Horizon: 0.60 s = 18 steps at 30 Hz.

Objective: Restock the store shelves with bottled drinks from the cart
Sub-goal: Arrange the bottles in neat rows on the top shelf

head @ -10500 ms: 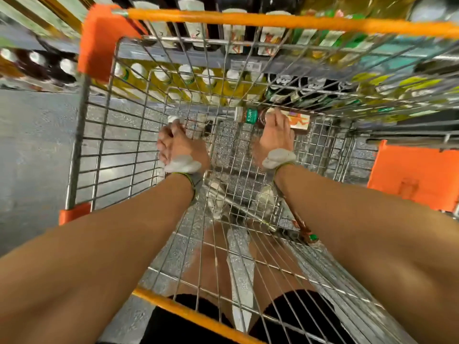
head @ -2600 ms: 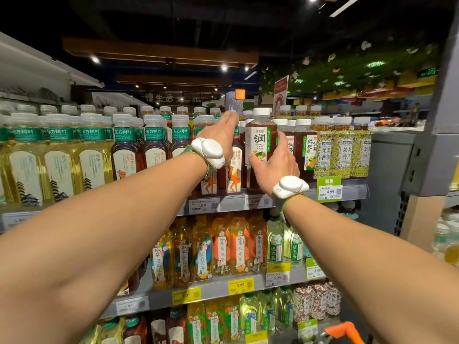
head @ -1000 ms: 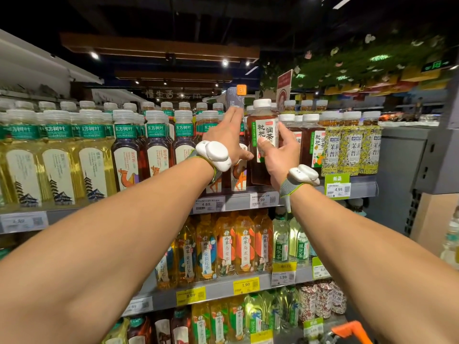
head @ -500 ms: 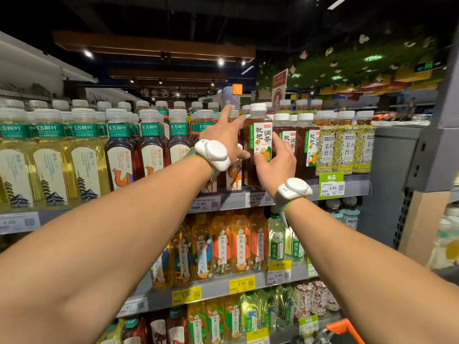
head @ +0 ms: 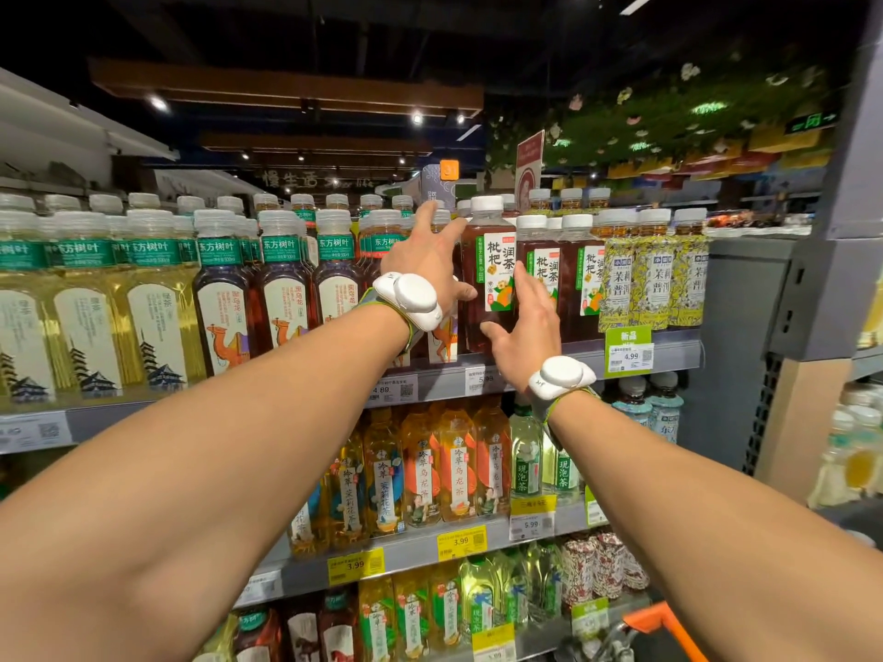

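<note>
The left hand (head: 425,262) is spread wide, thumb and forefinger touching the left side of a dark brown plastic tea bottle with a white cap (head: 497,274). The right hand (head: 525,327), fingers straight, rests against its lower right. The bottle stands upright at the grey metal top shelf's (head: 678,358) front edge, beside matching bottles (head: 535,241).
</note>
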Each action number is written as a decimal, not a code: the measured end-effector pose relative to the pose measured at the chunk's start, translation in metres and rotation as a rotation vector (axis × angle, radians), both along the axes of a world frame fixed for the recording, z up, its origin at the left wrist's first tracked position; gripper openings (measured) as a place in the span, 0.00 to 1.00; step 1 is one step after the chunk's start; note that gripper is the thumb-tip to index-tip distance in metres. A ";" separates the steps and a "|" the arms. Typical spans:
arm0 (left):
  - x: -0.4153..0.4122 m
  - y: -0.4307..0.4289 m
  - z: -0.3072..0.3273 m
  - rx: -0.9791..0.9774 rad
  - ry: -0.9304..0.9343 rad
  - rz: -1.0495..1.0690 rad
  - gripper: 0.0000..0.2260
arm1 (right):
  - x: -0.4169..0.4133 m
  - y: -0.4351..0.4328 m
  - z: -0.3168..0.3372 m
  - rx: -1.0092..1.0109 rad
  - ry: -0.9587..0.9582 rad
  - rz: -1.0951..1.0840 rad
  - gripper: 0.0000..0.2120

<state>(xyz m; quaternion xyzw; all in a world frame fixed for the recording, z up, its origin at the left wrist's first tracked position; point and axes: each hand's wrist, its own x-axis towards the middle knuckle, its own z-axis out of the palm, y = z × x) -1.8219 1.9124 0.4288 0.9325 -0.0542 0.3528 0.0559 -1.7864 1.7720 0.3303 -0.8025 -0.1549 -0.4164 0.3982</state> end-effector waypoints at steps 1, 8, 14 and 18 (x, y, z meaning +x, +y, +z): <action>-0.001 -0.001 0.000 -0.002 -0.001 0.003 0.40 | 0.000 0.000 0.000 -0.005 -0.007 -0.003 0.42; -0.003 -0.004 0.000 -0.010 -0.014 0.004 0.40 | -0.003 -0.001 -0.003 -0.062 -0.037 -0.028 0.41; -0.001 0.003 -0.001 0.039 -0.037 -0.007 0.44 | -0.007 0.010 -0.002 -0.063 0.021 -0.085 0.48; -0.002 0.005 0.001 0.031 -0.062 -0.015 0.46 | -0.004 0.015 -0.001 -0.049 0.011 -0.125 0.45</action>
